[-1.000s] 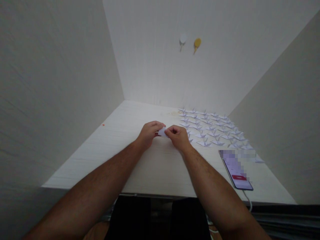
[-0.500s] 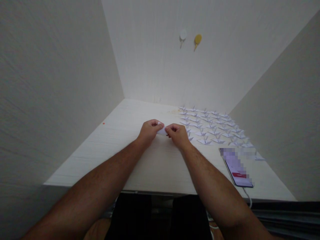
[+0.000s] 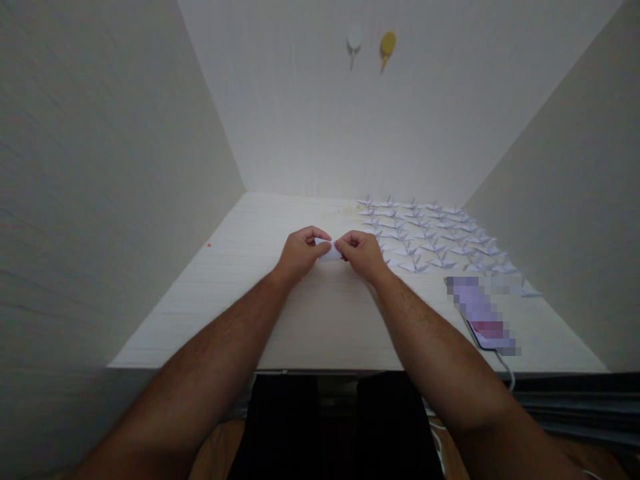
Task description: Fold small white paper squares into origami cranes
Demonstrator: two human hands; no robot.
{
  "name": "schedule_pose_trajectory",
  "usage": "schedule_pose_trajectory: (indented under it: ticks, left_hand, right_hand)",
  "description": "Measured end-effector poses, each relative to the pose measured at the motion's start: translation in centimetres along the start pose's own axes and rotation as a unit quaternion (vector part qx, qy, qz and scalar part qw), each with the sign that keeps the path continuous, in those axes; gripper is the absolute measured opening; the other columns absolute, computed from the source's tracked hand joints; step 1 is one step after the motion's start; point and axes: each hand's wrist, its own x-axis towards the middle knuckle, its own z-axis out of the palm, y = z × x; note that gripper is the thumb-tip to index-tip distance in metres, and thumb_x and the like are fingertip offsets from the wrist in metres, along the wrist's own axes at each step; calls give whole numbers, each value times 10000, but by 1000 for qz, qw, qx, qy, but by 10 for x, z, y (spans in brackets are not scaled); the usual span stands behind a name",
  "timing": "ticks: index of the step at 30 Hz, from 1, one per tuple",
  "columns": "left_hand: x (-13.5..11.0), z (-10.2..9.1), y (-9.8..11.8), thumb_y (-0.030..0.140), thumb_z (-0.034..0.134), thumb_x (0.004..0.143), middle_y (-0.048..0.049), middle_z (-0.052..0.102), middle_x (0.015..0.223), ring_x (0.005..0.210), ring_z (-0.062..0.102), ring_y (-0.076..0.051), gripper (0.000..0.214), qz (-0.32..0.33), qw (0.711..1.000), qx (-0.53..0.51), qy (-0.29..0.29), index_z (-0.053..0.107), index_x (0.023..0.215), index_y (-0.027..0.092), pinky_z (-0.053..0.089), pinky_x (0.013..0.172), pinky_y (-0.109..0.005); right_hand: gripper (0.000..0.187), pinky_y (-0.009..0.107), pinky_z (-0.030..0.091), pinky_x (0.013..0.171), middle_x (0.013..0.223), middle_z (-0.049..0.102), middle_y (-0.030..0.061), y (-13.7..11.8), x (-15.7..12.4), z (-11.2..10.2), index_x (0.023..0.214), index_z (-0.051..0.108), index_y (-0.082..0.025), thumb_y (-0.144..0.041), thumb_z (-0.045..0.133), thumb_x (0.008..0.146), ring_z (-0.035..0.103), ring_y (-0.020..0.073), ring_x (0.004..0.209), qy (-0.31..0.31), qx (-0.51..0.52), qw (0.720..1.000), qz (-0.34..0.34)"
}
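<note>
Fingers [image 3: 314, 232] of left hand [image 3: 299, 256] and right hand [image 3: 365, 256] pinched on small white paper piece [image 3: 327, 254], over white flat bench [image 3: 330, 320], left of white folded-paper cranes [image 3: 427, 236]. Folding seemingly in hand; next move calls for aligned edges.

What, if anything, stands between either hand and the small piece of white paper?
Nothing visible does: the left hand and right hand both already have their fingers on the white paper. The folded paper figures lie to the right of it, and the phone lies farther right, nearer the person.
</note>
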Motion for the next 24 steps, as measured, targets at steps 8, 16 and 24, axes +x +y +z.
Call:
schedule_pose_trajectory:
  ticks: [8,16,24]
  left_hand:
    - [1,3,-5,248,717,630,39,553,566,498,453,-94,166,10,1000,-20,22,641,761,181,334,511,-242]
    - [3,1,-4,171,693,616,17,611,651,583,526,-99,175,17,999,-27,-1,641,784,167,385,575,-238]
    - [2,-2,2,248,760,622,0,623,654,592,534,-104,188,32,996,56,-67,662,747,146,397,576,-241]
  right_hand:
    - [147,228,421,521,579,612,-8,2,-1,3,687,612,-166,-304,647,727,531,103,524,-20,-14,1000,-12]
    - [143,225,405,508,567,608,-6,4,2,4,717,600,-167,-294,603,782,543,108,513,-36,-6,999,7]
    - [174,222,379,574,653,641,6,1,3,-4,733,662,-140,-292,627,809,545,105,614,-62,-167,983,-53]
